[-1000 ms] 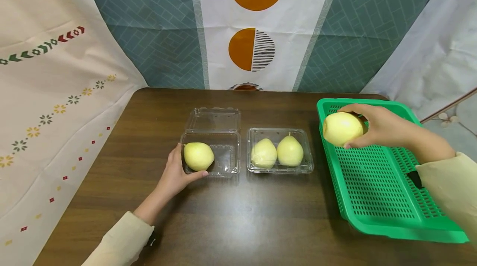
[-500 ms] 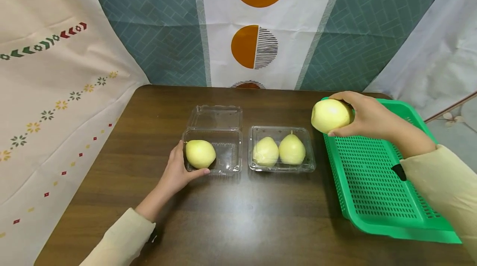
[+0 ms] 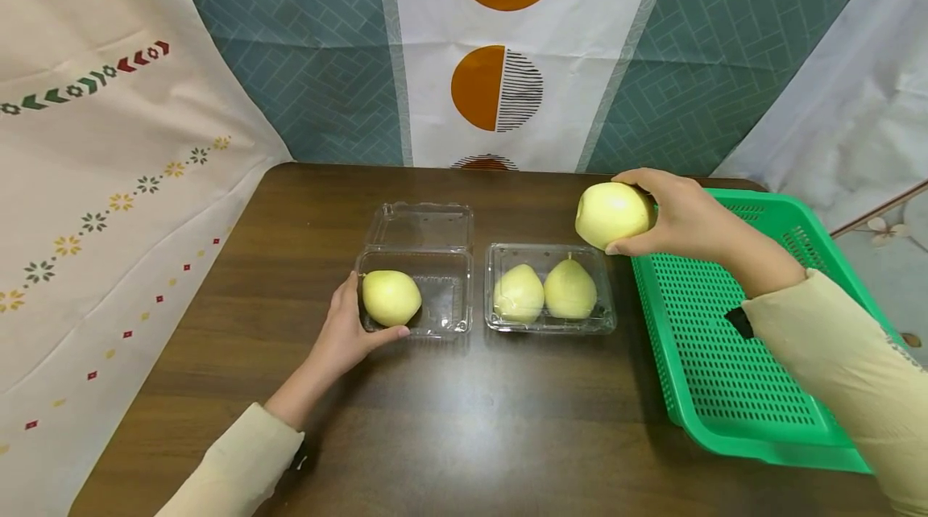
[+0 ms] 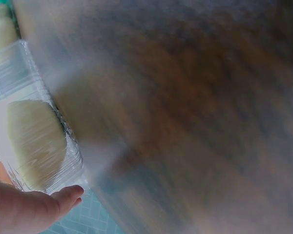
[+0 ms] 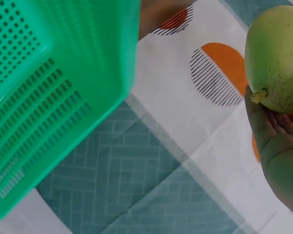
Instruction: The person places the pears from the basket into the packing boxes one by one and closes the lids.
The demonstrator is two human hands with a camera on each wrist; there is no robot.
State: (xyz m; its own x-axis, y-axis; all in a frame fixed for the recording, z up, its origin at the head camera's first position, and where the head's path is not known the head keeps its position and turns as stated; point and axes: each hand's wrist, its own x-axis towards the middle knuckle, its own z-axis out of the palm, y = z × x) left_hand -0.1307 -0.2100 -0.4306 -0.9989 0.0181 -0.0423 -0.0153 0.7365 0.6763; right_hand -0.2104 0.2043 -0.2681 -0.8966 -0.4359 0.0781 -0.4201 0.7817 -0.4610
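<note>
My right hand (image 3: 677,215) grips a pale yellow pear (image 3: 615,215) in the air, above the back right corner of a closed clear plastic box. The pear's stem end shows in the right wrist view, where the pear (image 5: 278,58) lies against the fingers. My left hand (image 3: 348,332) rests at the front left corner of an open clear plastic box (image 3: 444,303), its thumb stretched along the front edge and fingers at the left side. One pear (image 3: 391,298) lies on its side in that box's left half. The box's lid (image 3: 424,225) is folded back behind it.
Two pears (image 3: 570,289) sit inside the closed clear box (image 3: 551,328), right of the open one. A green perforated basket (image 3: 747,356) stands at the table's right end, partly hidden by the right arm. Patterned cloth (image 3: 319,58) hangs behind the brown table (image 3: 435,436).
My right hand has carried the pear leftward and slightly away from over the green basket to beside its left edge. The left hand has stayed at the open box.
</note>
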